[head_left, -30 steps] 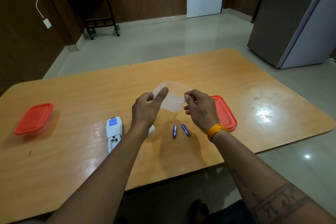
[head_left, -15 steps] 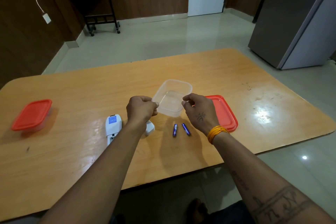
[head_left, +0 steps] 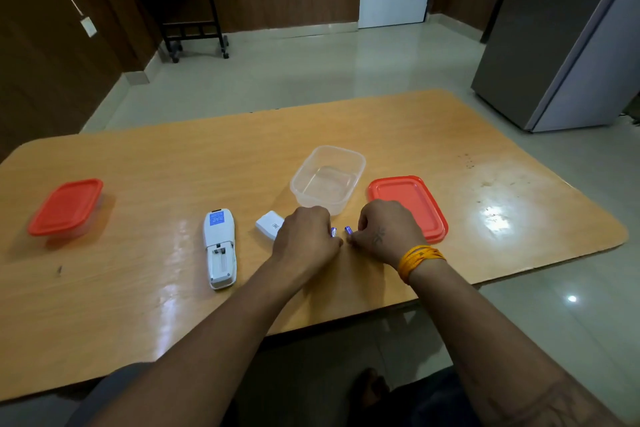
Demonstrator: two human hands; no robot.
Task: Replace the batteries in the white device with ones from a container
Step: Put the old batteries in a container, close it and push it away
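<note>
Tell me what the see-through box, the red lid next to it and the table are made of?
The see-through box looks like thin clear plastic: the table shows through its walls. The red lid beside it looks like smooth, slightly glossy plastic with a moulded raised rim. The table looks like wood or a wood-look laminate: grain lines show, under a shiny coat that mirrors the lights.

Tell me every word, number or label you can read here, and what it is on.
Nothing can be read.
White device: blue label near its top, print too small to read.
Small white cover: a dark printed mark, too blurred to read.
Right hand: a dark mark on its back, not legible as text.
</note>
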